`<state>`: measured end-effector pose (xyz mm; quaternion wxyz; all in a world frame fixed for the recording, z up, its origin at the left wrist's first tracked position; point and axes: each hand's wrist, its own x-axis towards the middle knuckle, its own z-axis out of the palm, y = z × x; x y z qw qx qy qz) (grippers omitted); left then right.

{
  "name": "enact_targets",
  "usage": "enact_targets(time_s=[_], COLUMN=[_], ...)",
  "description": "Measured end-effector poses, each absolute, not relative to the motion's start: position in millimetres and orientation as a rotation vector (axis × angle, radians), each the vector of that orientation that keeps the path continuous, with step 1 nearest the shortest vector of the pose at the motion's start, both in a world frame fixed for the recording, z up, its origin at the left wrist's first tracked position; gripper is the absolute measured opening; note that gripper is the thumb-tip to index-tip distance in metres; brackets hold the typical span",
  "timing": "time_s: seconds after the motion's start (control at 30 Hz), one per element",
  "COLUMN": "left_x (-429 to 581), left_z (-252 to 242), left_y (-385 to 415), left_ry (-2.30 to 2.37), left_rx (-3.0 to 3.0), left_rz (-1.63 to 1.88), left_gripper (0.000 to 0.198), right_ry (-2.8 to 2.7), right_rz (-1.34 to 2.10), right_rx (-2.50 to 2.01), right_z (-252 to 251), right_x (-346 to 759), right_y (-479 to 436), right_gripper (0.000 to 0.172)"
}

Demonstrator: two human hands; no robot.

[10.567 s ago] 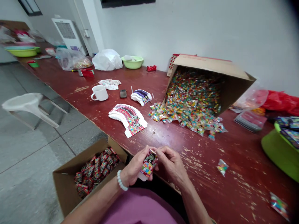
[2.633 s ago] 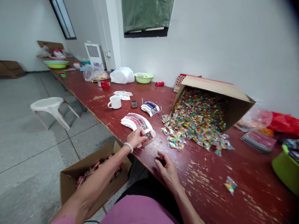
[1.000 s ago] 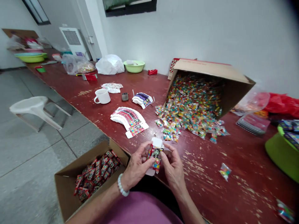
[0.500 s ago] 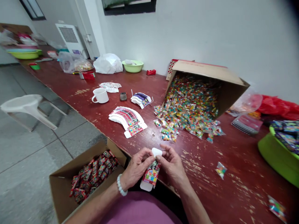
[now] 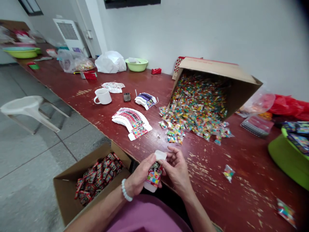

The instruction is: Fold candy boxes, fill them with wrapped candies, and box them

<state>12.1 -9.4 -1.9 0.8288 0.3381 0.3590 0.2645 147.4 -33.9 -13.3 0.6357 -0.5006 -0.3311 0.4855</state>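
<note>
The left hand (image 5: 140, 178) is clamped round the carton (image 5: 154, 177) by the near edge of the table (image 5: 149, 146), probably to steady it while the right hand (image 5: 178, 171) puts its thumb beside the raised flap (image 5: 160, 155); whether that one pinches, I can't tell. From the carton, flat cartons (image 5: 131, 120) fan out at eleven o'clock, seemingly for easy picking; at one, a tipped box (image 5: 217, 66) spills sweets (image 5: 200, 112), likely for easy reach.

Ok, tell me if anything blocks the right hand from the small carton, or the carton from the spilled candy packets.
Nothing visible separates the right hand from the small carton: it touches the carton's white flap. Toward the spilled candy packets, only the right hand's fingers partly intervene.
</note>
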Motion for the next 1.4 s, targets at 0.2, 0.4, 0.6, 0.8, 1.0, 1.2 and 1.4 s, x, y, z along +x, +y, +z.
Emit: enact_targets(time_s=[0.2,0.4,0.6,0.8,1.0,1.2,1.4], left_x=[16.8,20.8,22.6,24.8,21.8,19.9,21.3], left_z=[-4.5,-2.9,2.4,1.1,3.2,2.8,-1.8], left_y=[-9.9,-13.8,-10.5,-12.2,-15.6,-16.0,-15.0], left_ry=[0.828,0.875,0.939,0.979,0.849,0.841,0.9], left_rx=[0.62,0.609,0.502,0.537,0.723,0.727,0.587], left_rz=[0.654,0.684,0.608,0.614,0.682,0.714,0.711], left_gripper=[0.048,0.049,0.043,0.041,0.04,0.041,0.042], right_ry=[-1.035,-1.11,-0.852,-0.81,-0.863,-0.864,-0.722], right_rz=[0.838,0.911,1.114,1.34,1.33,1.301,1.159], right_rx=[-1.305,-1.284,-1.175,-1.106,-1.114,-1.112,-1.124], right_z=[-18.3,-9.3,-12.5,-9.8,-10.0,-12.6,-22.3], right_x=[147.0,152.2,152.1,156.1,164.3,160.3,150.9], right_y=[-43.4,-46.7,-40.2,-36.0,-38.7,-35.9,-35.2], right_gripper=[0.016,0.018,0.026,0.039,0.025,0.025,0.039])
